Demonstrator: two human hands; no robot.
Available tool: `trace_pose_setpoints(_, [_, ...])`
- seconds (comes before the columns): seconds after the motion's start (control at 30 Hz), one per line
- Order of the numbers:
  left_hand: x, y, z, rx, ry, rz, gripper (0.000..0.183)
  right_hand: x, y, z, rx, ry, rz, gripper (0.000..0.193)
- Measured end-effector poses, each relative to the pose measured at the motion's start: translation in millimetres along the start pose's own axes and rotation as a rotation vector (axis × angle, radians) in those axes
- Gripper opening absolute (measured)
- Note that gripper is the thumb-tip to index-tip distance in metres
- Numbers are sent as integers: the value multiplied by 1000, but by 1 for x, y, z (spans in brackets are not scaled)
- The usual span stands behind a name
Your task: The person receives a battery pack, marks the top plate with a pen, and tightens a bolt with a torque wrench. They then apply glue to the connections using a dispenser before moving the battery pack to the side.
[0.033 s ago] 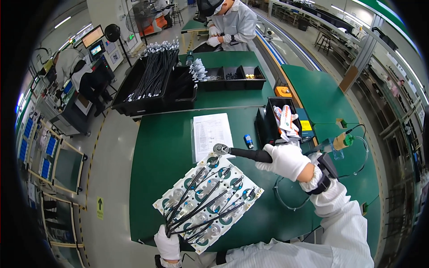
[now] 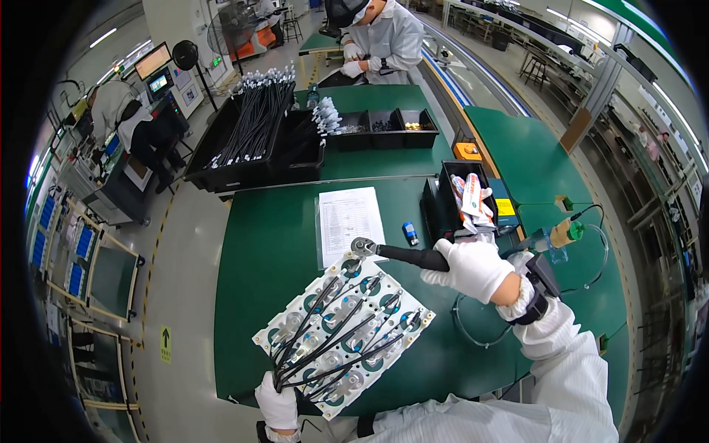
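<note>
My right hand (image 2: 476,270), in a white glove, is closed around the black handle of a ratchet wrench (image 2: 408,255). The wrench's round metal head sits over the far corner of a white plate (image 2: 298,306) with round cutouts and clear round parts. Several black cables (image 2: 325,347) run across this plate from fittings along its far right side. At the plate's near left corner, my gloved left hand (image 2: 277,403) grips the gathered cables; its fingertips are partly hidden. What lies under the wrench head cannot be made out.
Beyond the plate lie a printed sheet (image 2: 350,218) and a small blue cylinder (image 2: 410,233). Black bins (image 2: 255,176) of cables and small parts stand farther back. A black box (image 2: 447,193) with tubes and a bottle (image 2: 559,238) are at right. A co-worker (image 2: 388,40) sits opposite.
</note>
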State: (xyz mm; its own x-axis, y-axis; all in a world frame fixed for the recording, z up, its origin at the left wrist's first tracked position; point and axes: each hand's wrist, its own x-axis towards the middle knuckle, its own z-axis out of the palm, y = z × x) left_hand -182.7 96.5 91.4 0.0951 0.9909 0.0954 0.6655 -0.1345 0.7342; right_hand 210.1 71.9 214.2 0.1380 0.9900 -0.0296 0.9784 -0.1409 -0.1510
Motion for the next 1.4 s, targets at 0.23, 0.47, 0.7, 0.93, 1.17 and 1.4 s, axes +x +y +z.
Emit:
trace_pose_setpoints(0.23, [0, 0, 5, -12, 41, 12, 15, -29, -35, 9, 194, -26, 75, 41])
trace_pose_setpoints(0.47, [1, 11, 5, -77, 55, 2, 19, -30, -36, 14, 207, -54, 84, 38])
trace_pose_setpoints(0.7, [0, -1, 9, -89, 65, 13, 14, 3, 1, 28, 151, 157, 108, 14])
trace_pose_setpoints(0.93, [-1, 4, 5, -46, 45, 17, 12, -30, 8, -22, 366, 322, 108, 13])
trace_pose_setpoints(1.17, [0, 6, 6, -98, 56, 44, 10, -70, 18, -6, 107, 50, 163, 14])
trace_pose_setpoints(1.4, [1, 9, 3, -128, 20, 15, 12, -68, 18, 6, 111, 39, 140, 14])
